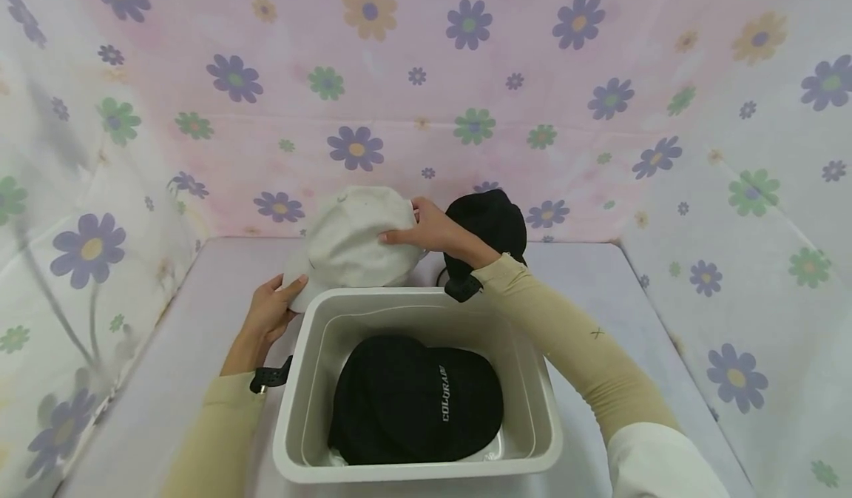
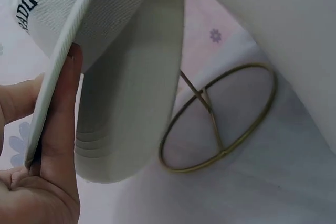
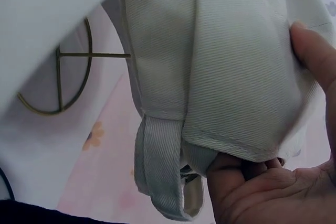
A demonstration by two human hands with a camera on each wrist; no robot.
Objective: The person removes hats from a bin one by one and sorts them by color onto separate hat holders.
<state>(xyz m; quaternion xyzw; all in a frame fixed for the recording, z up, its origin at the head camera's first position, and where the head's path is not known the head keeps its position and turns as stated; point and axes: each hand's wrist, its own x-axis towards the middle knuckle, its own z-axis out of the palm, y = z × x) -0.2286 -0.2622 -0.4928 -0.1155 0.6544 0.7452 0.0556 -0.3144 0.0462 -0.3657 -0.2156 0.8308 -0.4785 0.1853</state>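
Note:
Behind the bin, a white baseball cap [image 1: 356, 243] is held between both hands. My left hand [image 1: 271, 307] pinches its brim [image 2: 60, 66] between thumb and fingers, with dark lettering partly visible on the cap front in the left wrist view. A second pale brim [image 2: 128, 87] hangs just beneath it. My right hand [image 1: 433, 229] grips the cap's back edge, thumb outside and fingertips tucked under the hem. A fabric strap [image 3: 163, 171] hangs beside those fingers. The round gold wire base [image 2: 226, 150] of a stand lies below, its stem running up under the caps.
A white plastic bin [image 1: 426, 472] stands in front, with black caps [image 1: 416, 402] inside, one lettered COLORADO. To the right, behind my right forearm, is another black cap [image 1: 489, 220]. Flowered cloth [image 1: 413, 113] surrounds the pale table [image 1: 226, 276] at the back and sides.

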